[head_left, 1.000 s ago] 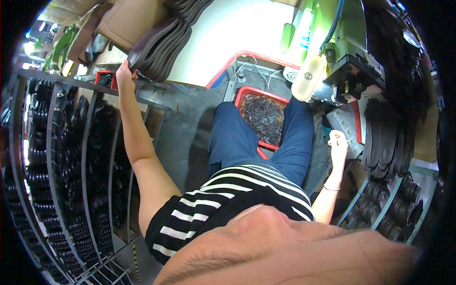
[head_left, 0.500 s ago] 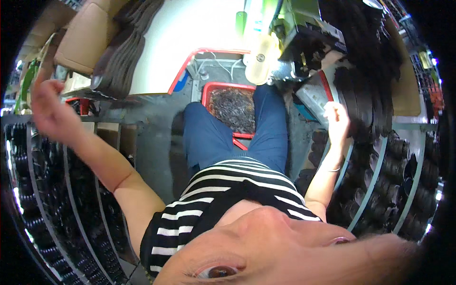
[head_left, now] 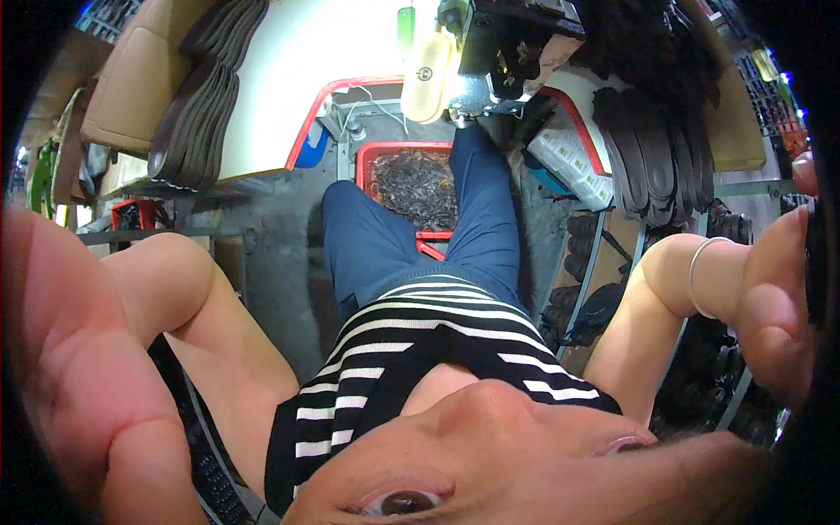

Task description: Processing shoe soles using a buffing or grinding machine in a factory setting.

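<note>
Both of my hands are raised close to the camera, one at each side of the picture. My left hand looms large at the left rim, with its palm and the thumb's base showing. Its fingers run out of the picture. At the right rim is my right hand, with a thin bracelet round its wrist. Part of its thumb and a fingertip show; the dark rim hides the other fingers. What either hand touches, if anything, cannot be seen.
Ahead is a white worktable with a red-edged cutout and a machine. Stacks of dark sole-shaped pieces lie left, more pieces right. A red bin of dark scraps stands between my legs. Racks flank me.
Both hands have come up and back from beside the table to the camera's sides, so they look much larger. The view has shifted slightly.
</note>
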A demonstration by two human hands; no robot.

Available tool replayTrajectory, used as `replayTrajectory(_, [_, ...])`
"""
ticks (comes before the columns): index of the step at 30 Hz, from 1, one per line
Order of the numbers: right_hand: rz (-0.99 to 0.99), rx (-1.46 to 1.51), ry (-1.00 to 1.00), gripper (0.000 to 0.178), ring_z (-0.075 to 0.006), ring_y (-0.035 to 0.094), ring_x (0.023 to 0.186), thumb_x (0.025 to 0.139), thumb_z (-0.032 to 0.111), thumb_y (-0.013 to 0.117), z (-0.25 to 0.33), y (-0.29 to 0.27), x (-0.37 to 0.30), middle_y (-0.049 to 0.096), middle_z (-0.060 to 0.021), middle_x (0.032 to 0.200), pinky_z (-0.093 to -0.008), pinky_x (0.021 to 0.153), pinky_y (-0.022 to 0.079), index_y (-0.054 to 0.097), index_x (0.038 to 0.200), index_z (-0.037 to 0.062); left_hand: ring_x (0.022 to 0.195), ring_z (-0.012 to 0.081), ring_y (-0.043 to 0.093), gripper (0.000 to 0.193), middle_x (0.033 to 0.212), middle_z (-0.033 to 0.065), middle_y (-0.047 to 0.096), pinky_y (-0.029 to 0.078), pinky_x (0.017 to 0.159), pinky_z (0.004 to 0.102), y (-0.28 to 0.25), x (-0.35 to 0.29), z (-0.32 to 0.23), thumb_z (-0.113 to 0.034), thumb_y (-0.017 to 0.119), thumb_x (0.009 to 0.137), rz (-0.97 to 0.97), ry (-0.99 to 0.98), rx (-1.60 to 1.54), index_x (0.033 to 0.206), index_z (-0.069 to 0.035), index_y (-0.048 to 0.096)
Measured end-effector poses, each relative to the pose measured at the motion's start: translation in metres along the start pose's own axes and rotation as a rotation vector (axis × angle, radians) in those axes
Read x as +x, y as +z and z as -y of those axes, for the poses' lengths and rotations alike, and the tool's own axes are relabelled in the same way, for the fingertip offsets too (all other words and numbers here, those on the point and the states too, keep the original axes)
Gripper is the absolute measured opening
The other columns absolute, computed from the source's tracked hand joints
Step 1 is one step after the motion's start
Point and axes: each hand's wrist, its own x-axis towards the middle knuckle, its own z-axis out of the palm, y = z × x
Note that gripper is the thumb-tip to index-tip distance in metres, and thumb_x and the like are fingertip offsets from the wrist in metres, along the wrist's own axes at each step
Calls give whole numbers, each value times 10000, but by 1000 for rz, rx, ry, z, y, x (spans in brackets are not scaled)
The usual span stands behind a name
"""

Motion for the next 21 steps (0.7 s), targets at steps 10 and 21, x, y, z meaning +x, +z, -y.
replayTrajectory(10, [70,-419,-301,443,-231,572,609,902,356,441,24,-30,8,606,-186,729,-239,650,461,594,809,-49,832,348,575,285,951,259,581,495,783,396,-5,7,4,-141,402,915,11,17,-13,1006,102,519])
replayTrajectory(21, [65,-986,-492,470,-243,573,615,899,378,430,16,-59,-1,607,-193,740,-244,653,464,592,813,-54,881,353,560,309,993,256,571,483,816,408,-27,-8,16,-165,396,913,-119,151,-15,1034,95,511])
